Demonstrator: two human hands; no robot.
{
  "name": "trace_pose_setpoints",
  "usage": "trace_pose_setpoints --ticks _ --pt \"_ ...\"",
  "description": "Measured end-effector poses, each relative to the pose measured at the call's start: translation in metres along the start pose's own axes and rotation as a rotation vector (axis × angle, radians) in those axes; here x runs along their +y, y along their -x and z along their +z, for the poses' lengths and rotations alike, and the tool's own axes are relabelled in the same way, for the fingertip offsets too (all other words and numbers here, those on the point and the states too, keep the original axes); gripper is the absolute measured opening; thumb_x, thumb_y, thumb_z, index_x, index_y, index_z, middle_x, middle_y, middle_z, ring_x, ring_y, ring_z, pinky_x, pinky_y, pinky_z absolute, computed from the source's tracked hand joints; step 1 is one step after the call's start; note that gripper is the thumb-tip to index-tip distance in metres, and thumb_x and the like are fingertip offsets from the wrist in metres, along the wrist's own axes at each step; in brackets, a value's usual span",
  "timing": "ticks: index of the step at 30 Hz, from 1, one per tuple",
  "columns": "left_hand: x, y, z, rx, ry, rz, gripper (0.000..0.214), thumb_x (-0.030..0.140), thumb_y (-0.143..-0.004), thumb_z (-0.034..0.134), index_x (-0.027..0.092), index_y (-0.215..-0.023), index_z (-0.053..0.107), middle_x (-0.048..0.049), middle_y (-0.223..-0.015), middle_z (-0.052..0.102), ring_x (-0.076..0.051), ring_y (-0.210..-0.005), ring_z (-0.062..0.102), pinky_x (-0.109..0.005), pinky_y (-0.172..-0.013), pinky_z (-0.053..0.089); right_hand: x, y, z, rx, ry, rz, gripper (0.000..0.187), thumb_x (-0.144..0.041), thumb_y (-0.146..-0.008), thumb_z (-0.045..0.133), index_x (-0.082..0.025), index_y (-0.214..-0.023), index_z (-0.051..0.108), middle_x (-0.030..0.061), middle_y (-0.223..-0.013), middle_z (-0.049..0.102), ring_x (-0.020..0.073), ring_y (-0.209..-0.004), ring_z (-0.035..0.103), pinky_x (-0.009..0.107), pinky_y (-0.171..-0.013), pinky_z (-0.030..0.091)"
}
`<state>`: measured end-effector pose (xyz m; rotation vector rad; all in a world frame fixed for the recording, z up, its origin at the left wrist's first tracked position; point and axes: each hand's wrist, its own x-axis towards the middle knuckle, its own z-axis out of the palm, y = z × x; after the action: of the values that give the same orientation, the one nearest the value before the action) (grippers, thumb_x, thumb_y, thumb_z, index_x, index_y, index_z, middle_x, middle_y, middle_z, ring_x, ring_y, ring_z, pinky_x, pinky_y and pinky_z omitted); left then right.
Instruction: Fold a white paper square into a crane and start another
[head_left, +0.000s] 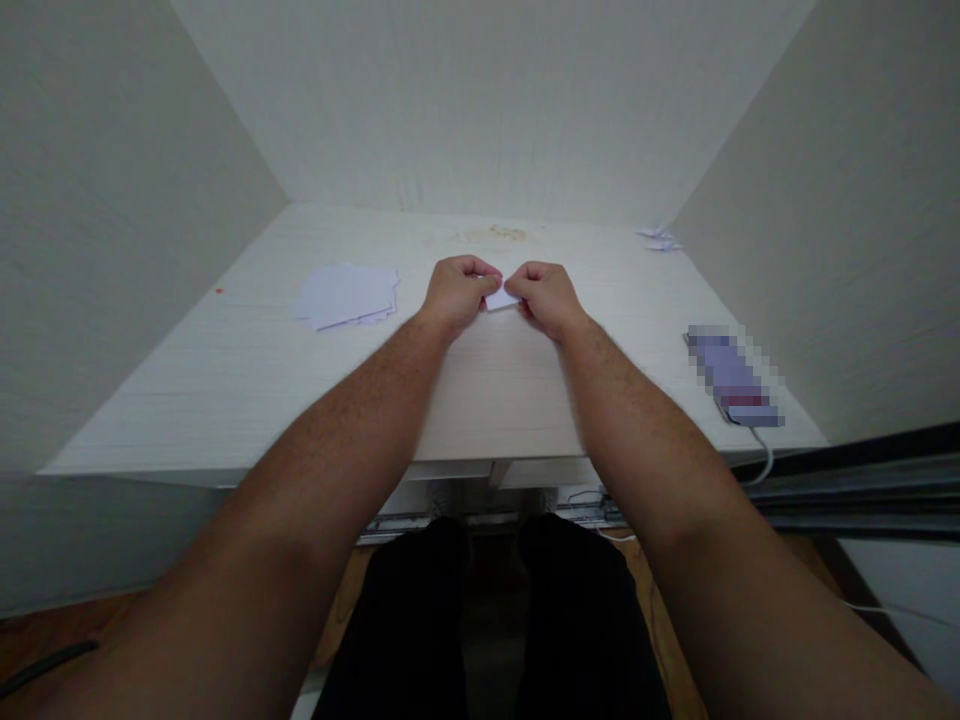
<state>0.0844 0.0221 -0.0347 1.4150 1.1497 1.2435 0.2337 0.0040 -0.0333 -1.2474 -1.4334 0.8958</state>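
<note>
Both of my hands rest on the white desk (225, 380) near its middle. A small folded piece of white paper (501, 299) lies between them. My left hand (456, 292) has its fingers curled and pinches the paper's left edge. My right hand (546, 295) is curled too and pinches the right edge. Most of the paper is hidden by my fingers.
A loose stack of white paper sheets (347, 295) lies to the left of my hands. A small folded paper shape (658, 239) sits at the far right corner. A blurred-out device (731, 377) with a white cable (761, 458) lies near the desk's right front edge. Walls close in on three sides.
</note>
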Motion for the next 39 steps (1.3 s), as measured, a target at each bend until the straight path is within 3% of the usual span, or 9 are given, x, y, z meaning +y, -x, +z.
trace_pose_setpoints --ticks 25,39 --pt "0.002 0.019 -0.002 -0.116 0.057 0.003 0.006 0.015 -0.065 0.074 0.015 -0.070 0.069 0.0013 -0.053 0.059 -0.009 -0.047 0.047 -0.024 -0.050 0.036 -0.005 0.038 0.003 0.093 0.027 0.038 0.017 -0.035 -0.072 0.063 -0.019 -0.065 0.059 -0.0024 -0.059 0.054 0.0124 -0.060 0.047 0.025 -0.055 0.036" --pt "0.005 0.068 -0.006 -0.123 0.109 0.000 0.012 0.018 -0.060 0.075 0.014 -0.071 0.071 -0.0001 -0.058 0.062 -0.010 -0.051 0.051 -0.025 -0.052 0.038 -0.013 0.078 -0.005 0.000 -0.073 0.067 0.015 -0.030 -0.070 0.067 -0.019 -0.062 0.059 -0.0050 -0.046 0.049 0.0092 -0.046 0.040 0.023 -0.045 0.028"
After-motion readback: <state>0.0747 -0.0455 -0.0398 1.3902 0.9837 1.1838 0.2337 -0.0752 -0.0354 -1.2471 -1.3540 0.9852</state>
